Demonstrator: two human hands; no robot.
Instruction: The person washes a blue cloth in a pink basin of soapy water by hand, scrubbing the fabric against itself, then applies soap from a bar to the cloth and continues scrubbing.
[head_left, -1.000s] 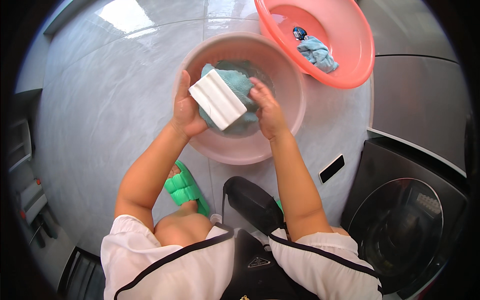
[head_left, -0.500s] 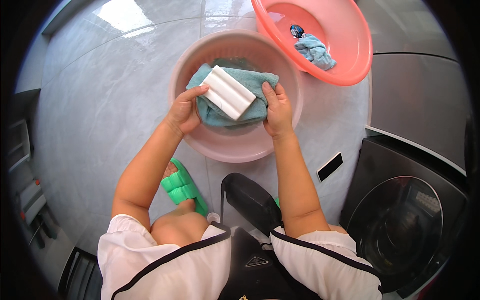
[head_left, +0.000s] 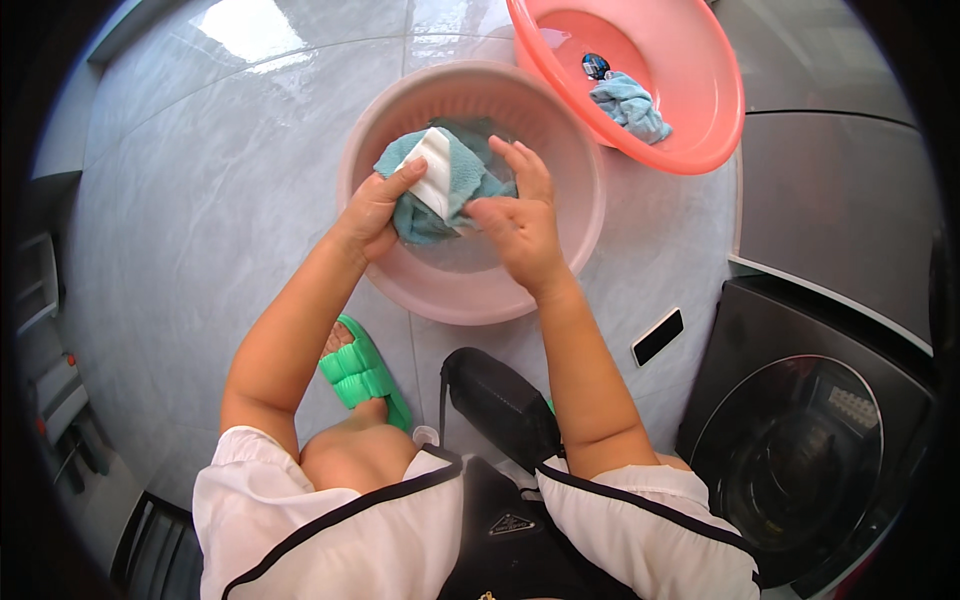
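Observation:
Over the pale pink basin (head_left: 470, 290), my left hand (head_left: 372, 215) grips a teal towel (head_left: 465, 170), its thumb pressed on a white grooved block (head_left: 432, 180). A flap of the towel now covers the block's right part. My right hand (head_left: 525, 220) is at the towel's right side, fingers apart and thumb slightly blurred. Whether its thumb touches the cloth I cannot tell. Part of the towel hangs into the water in the basin.
A coral basin (head_left: 725, 110) at the upper right holds a light blue cloth (head_left: 632, 105) and a small dark round item (head_left: 596, 66). A phone (head_left: 658, 337) lies on the tiled floor. A dark front-loading washer (head_left: 720, 400) stands at the right.
The right edge of the towel has been folded leftward over the white block. My right hand has let go of that edge and spread its fingers. My left hand keeps its hold.

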